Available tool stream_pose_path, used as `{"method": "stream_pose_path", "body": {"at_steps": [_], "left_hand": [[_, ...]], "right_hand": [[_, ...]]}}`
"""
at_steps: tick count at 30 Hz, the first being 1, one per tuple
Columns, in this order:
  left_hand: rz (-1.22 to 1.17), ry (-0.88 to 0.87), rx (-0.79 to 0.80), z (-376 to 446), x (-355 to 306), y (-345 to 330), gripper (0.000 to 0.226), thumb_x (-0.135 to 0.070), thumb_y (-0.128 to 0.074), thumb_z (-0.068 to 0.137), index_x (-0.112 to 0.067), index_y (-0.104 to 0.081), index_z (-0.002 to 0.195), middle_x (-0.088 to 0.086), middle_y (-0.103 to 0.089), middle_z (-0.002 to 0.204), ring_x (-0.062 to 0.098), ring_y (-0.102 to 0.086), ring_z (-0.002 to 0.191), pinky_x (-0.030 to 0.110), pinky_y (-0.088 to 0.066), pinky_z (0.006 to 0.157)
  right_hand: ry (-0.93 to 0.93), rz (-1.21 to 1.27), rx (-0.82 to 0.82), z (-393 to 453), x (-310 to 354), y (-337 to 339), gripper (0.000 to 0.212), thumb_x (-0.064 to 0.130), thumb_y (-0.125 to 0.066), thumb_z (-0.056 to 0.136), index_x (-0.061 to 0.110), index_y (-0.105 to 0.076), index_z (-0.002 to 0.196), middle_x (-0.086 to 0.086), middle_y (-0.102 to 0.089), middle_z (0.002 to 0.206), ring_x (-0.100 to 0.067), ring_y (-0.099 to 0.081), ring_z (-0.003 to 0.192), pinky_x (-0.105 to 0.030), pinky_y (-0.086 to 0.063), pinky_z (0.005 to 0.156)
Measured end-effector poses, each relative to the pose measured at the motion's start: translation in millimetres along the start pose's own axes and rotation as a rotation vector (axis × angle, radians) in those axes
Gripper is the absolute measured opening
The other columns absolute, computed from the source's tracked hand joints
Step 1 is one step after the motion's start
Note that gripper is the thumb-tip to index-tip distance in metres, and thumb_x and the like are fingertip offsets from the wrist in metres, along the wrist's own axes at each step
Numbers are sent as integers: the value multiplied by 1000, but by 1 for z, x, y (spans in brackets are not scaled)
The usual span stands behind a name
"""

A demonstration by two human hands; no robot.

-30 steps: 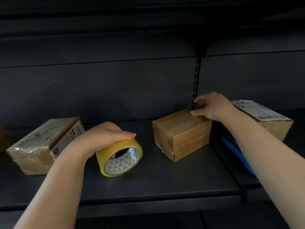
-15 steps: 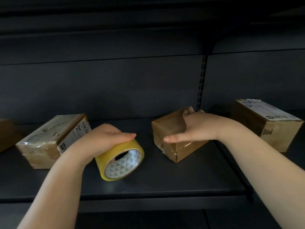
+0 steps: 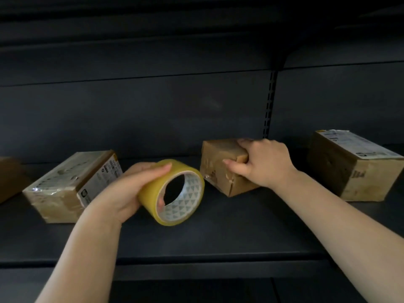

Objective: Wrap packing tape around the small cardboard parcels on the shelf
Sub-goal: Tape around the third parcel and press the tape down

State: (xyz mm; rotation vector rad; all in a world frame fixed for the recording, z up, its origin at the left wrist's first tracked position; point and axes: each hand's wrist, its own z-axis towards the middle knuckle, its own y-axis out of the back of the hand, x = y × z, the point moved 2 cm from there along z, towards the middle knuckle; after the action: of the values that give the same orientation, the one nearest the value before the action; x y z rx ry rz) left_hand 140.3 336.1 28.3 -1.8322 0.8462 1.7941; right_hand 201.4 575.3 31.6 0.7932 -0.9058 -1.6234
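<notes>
The scene is dim; the dark shelf and everything above the tape sink into near-black. Light seems to come from the front, catching the tape and both forearms. A small glare spot sits on the parcel left of the tape. Edges bow outward from the wide lens, and detail is soft throughout.

Four cardboard parcels sit on the shelf. One parcel with a white label lies at about 9 o'clock. One plain brown parcel sits near centre, toward 1 o'clock. One labelled parcel stands at 3 o'clock. One parcel, cut by the frame, shows at the far 9 o'clock edge. There is one roll of yellow tape, just below centre. Two hands are in view: the left hand and the right hand.
</notes>
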Motion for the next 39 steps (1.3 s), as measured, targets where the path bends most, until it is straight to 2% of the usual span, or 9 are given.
{"method": "stream_pose_path", "body": {"at_steps": [3, 8, 12, 18, 23, 28, 31, 34, 39], "left_hand": [[-199, -80, 130, 2, 0, 2, 39, -41, -89, 38, -13, -66, 55, 6, -53, 39, 16, -51, 35, 25, -46, 42], [77, 99, -135, 3, -8, -14, 34, -37, -74, 54, -11, -65, 75, 1, -56, 41, 9, -51, 33, 17, -41, 34], [189, 126, -174, 11, -6, -25, 22, -34, -69, 72, -12, -67, 76, -1, -63, 46, 8, -57, 38, 17, -47, 39], [416, 160, -149, 36, -11, -30, 38, -42, -72, 74, -5, -70, 82, 2, -68, 59, 16, -65, 56, 31, -53, 64], [634, 162, -146, 57, -34, -38, 43, -48, -70, 73, -8, -69, 89, 10, -72, 82, 22, -67, 71, 30, -53, 74], [661, 186, -66, 68, -32, -45, 39, -50, -68, 74, -13, -69, 87, 6, -71, 82, 19, -67, 73, 29, -52, 72], [633, 191, -40, 70, -28, -46, 35, -50, -67, 75, -16, -68, 81, 5, -68, 77, 19, -64, 72, 30, -50, 71], [578, 180, -50, 71, -28, -45, 36, -50, -67, 75, -15, -68, 83, 3, -65, 68, 17, -62, 64, 27, -47, 65], [502, 182, -57, 72, -26, -52, 40, -52, -67, 74, -16, -67, 92, 3, -67, 77, 15, -63, 67, 28, -50, 66]], "right_hand": [[-41, 87, -43, 3, -8, -2, 100, 81, -4, 52, 27, -62, 113, -1, -67, 96, -24, -62, 91, -29, -39, 61], [-272, 375, 11, 10, -23, 2, 68, 77, -21, 64, 20, -57, 72, -5, -58, 77, -31, -60, 85, -33, -42, 64], [-359, 506, 19, 12, -28, 1, 74, 75, -25, 65, 18, -63, 90, -5, -61, 91, -29, -58, 93, -34, -43, 73], [-480, 716, 55, 13, -32, 1, 81, 79, -29, 65, 18, -63, 107, -4, -61, 106, -27, -55, 101, -37, -43, 84], [-609, 1067, 94, 13, -41, -5, 74, 65, -39, 84, 12, -44, 135, -6, -48, 133, -24, -44, 121, -31, -31, 91], [-479, 954, 85, 19, -47, 7, 37, 45, -35, 96, 24, -50, 123, -2, -48, 134, -21, -44, 117, -28, -31, 94], [-222, 784, 22, 27, -46, 15, 44, 23, -36, 99, 32, -36, 142, 6, -27, 153, -15, -25, 140, -18, -15, 106], [-84, 665, 15, 33, -44, 22, 38, 10, -40, 98, 25, -55, 129, 2, -39, 147, -14, -36, 134, -14, -18, 106], [-118, 395, 144, 42, -42, 41, 29, 38, -47, 93, 28, -64, 115, 7, -59, 126, -14, -53, 114, -30, -46, 92]]}}
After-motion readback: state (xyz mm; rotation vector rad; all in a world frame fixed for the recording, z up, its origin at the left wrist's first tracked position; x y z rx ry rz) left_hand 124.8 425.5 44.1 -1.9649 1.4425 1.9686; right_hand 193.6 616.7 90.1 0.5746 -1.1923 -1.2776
